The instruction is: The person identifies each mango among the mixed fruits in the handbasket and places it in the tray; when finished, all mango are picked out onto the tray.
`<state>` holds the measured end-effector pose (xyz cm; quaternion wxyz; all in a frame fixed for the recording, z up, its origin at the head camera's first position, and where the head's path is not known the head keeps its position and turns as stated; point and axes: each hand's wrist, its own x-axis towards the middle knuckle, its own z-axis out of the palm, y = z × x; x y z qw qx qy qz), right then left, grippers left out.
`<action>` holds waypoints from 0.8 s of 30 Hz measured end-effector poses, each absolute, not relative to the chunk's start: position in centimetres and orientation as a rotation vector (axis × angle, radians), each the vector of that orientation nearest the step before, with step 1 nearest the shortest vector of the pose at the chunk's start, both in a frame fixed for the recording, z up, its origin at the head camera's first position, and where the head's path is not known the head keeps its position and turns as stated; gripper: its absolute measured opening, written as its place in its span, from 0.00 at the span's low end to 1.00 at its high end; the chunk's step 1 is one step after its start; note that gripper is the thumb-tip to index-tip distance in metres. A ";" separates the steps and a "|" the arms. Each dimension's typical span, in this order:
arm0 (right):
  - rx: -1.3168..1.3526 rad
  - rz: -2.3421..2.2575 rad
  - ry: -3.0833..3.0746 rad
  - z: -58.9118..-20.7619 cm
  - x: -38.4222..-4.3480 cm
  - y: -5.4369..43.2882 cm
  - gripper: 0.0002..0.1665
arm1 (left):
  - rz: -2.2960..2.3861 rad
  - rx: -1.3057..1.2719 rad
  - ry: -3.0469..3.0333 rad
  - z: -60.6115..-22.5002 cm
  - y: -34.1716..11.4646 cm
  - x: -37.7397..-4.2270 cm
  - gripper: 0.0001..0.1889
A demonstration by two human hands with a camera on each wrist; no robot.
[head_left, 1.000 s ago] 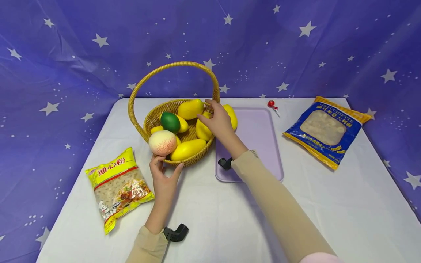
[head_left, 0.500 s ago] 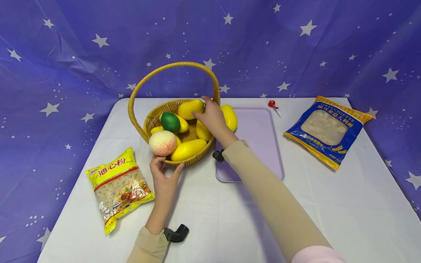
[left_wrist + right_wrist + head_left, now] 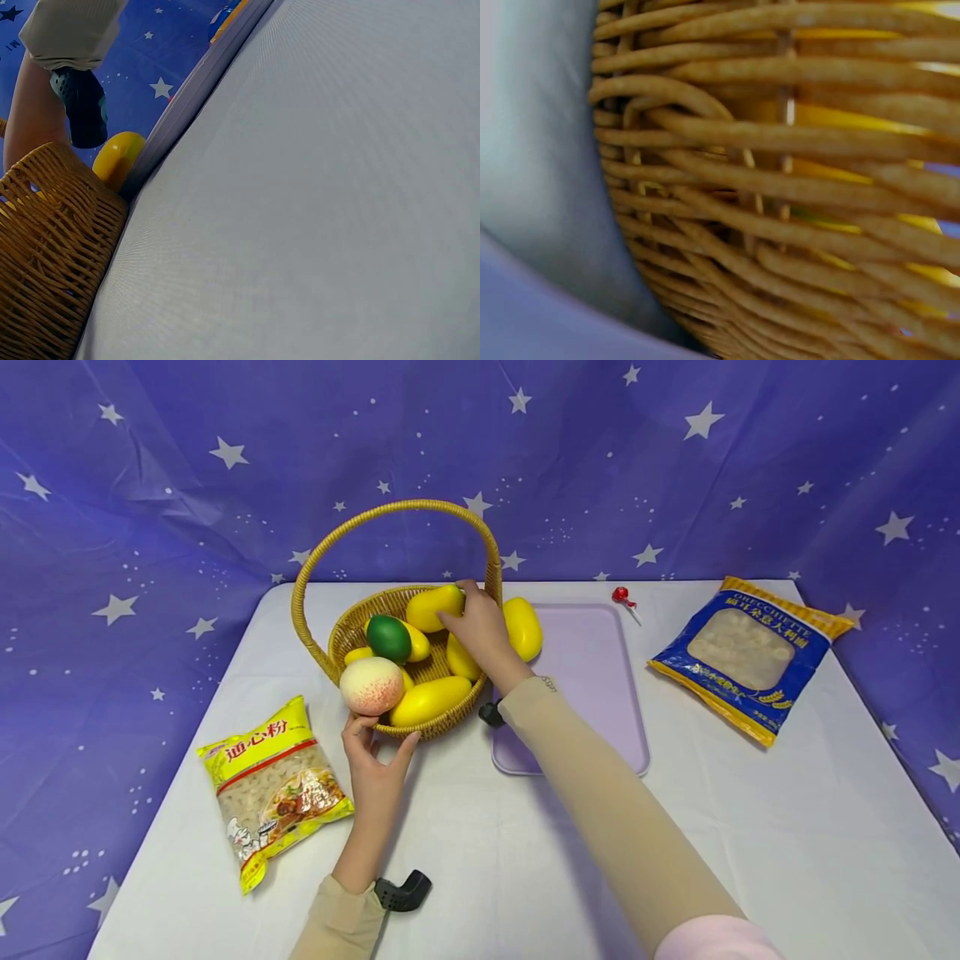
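In the head view, a yellow wicker basket [image 3: 442, 724] with a tall arched handle holds several yellow toy mangoes, a dark green fruit [image 3: 388, 639] and a pale peach [image 3: 372, 686] speckled red. My right hand [image 3: 482, 625] reaches over the basket's right side. Its thumb and fingers pinch the right end of a yellow mango [image 3: 432, 609] at the back. At the front, my left hand [image 3: 375, 768] holds the basket's rim just below the peach, thumb and fingers spread apart. Woven wall [image 3: 727, 135] fills much of the right wrist view; neither hand's fingers show in the wrist views.
Right of the basket lies a flat lilac tray [image 3: 592, 693], with another yellow mango [image 3: 522, 629] at its left back corner. A pasta bag [image 3: 277, 785] lies left, a blue orecchiette bag [image 3: 750, 656] right. Behind the tray is a red lollipop [image 3: 622, 597].
My right hand has shifted a little left, from beside the basket's back right onto the mango's end. My left hand and the basket have stayed in place.
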<state>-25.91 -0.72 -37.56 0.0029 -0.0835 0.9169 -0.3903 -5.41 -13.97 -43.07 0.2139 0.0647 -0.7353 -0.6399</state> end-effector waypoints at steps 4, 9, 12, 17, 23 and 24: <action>-0.283 -1.241 2.885 -37.5 -25.9 -0.8 0.34 | -1.771 0.200 -2.048 -42.9 -14.0 -5.4 0.30; -0.293 -1.257 2.902 -37.5 -25.8 -0.8 0.33 | -1.772 0.200 -2.046 -42.9 -14.0 -5.5 0.30; -0.296 -1.279 2.906 -37.7 -25.8 -0.8 0.33 | -1.770 0.194 -2.049 -43.0 -14.0 -5.5 0.30; -0.299 -1.329 2.912 -37.9 -25.7 -0.7 0.33 | -1.767 0.194 -2.057 -43.1 -14.0 -5.4 0.30; -0.312 -1.422 2.916 -38.1 -25.1 -0.5 0.32 | -1.752 0.192 -2.060 -43.0 -14.0 -5.4 0.30; -0.315 -1.440 2.913 -38.1 -25.0 -0.5 0.32 | -1.748 0.191 -2.060 -43.0 -14.0 -5.3 0.30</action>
